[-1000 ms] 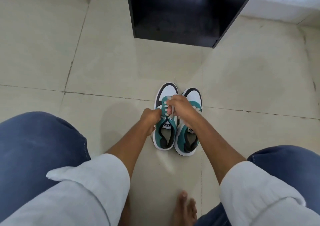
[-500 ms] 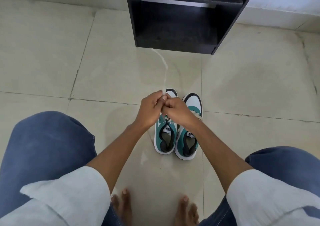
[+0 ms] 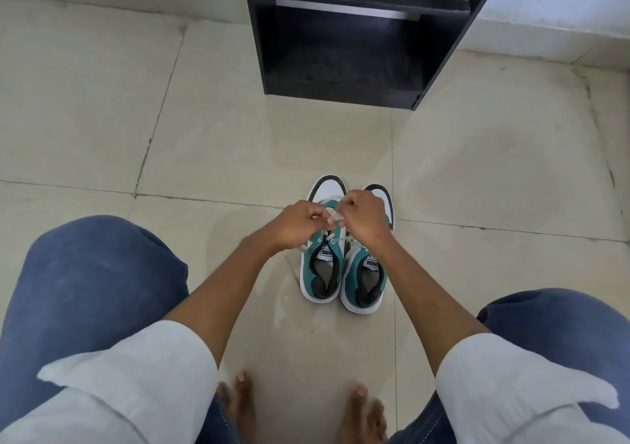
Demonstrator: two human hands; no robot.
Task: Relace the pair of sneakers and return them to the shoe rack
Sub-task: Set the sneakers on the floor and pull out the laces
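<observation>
Two teal, white and black sneakers stand side by side on the tiled floor, toes pointing away from me: the left sneaker (image 3: 322, 270) and the right sneaker (image 3: 366, 283). My left hand (image 3: 300, 220) and my right hand (image 3: 363, 217) meet above the left sneaker's eyelets, both pinching its white lace (image 3: 335, 220). A loose lace end trails on the floor by the left sneaker's side. The black shoe rack (image 3: 344, 41) stands ahead against the wall, its lower shelf bare.
I am crouched, with blue-jeaned knees and white sleeves at both sides of the frame and bare feet (image 3: 238, 406) at the bottom. Beige floor tiles (image 3: 102, 120) spread around. A white wall base (image 3: 552, 14) runs behind the rack.
The lace that was pulled up and stretched towards the rack half a second ago is now drawn in. Both hands have dropped lower over the left sneaker's eyelets.
</observation>
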